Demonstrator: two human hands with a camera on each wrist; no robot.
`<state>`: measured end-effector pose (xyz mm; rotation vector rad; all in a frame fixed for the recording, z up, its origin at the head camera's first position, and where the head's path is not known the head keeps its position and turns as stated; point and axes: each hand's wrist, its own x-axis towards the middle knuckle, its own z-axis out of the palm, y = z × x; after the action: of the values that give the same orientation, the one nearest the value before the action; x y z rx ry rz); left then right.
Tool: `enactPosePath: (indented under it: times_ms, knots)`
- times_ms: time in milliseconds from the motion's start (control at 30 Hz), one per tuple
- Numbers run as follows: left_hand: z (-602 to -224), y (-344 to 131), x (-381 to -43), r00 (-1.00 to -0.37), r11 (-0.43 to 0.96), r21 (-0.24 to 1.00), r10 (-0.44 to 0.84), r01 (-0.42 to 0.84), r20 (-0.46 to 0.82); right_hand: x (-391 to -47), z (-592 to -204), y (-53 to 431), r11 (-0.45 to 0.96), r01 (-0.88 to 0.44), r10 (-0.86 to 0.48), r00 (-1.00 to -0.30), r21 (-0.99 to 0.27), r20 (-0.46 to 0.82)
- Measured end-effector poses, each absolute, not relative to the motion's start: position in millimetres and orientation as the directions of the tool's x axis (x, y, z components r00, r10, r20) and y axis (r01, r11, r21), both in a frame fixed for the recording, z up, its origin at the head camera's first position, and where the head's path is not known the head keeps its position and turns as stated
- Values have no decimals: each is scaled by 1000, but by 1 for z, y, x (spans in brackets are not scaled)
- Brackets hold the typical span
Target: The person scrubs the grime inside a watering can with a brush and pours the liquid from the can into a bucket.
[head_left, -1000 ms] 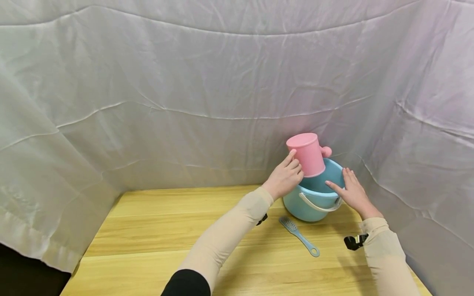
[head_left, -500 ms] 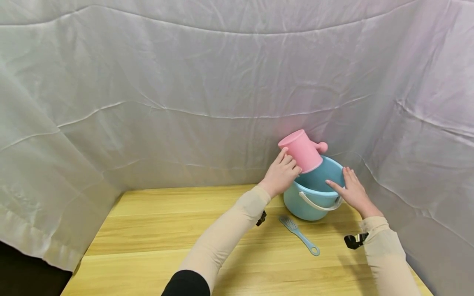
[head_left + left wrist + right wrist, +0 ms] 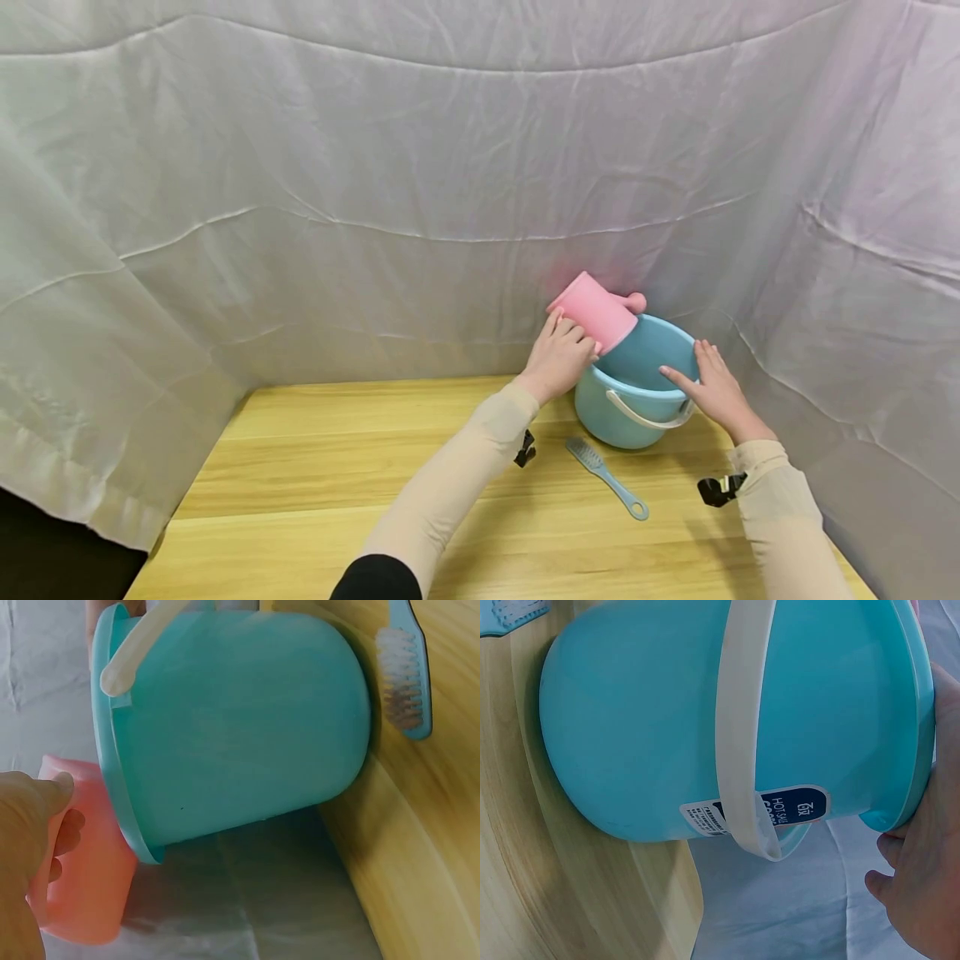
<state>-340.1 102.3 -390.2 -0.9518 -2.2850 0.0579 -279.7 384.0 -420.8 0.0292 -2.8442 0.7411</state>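
Observation:
My left hand (image 3: 558, 354) grips the handle of a small pink watering can (image 3: 595, 315), which leans to the left above the far left rim of a light blue bucket (image 3: 622, 417). Its knobbed spout (image 3: 636, 302) points right, over the bucket's opening. In the left wrist view the fingers curl through the can's handle (image 3: 41, 877). The bucket stands upright on the table. At its right rim, my right hand (image 3: 720, 396) holds on, thumb over the opening and fingers at the outer side. Below the rim, curled fingertips (image 3: 885, 851) show in the right wrist view.
A light blue brush (image 3: 606, 479) lies on the wooden table (image 3: 360, 467) in front of the bucket. The bucket's white carrying handle (image 3: 648, 421) hangs down at the front. Grey curtains (image 3: 420, 167) stand close behind and to the right.
The watering can has moved left and slightly down with my left hand, tilting further to the left. My right hand and the bucket have stayed nearly still.

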Motion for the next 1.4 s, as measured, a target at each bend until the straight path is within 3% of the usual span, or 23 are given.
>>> enactPosePath:
  times_ms: [300, 667, 1000, 1400]
  knots:
    - [-391, 97, -338, -560, 758, -153, 587, 635, 585, -279, -420, 383, 870, -68, 34, -980, -488, 196]
    - [-392, 93, -331, -580, 765, -91, 553, 637, 598, -280, -422, 385, 873, -67, 34, -980, -483, 196]
    - [-395, 91, -322, -553, 764, -57, 514, 642, 656, -280, -423, 387, 869, -63, 40, -980, -491, 196]
    - [-406, 87, -317, -565, 780, 21, 433, 625, 702, -283, -423, 386, 869, -65, 38, -980, -491, 196]
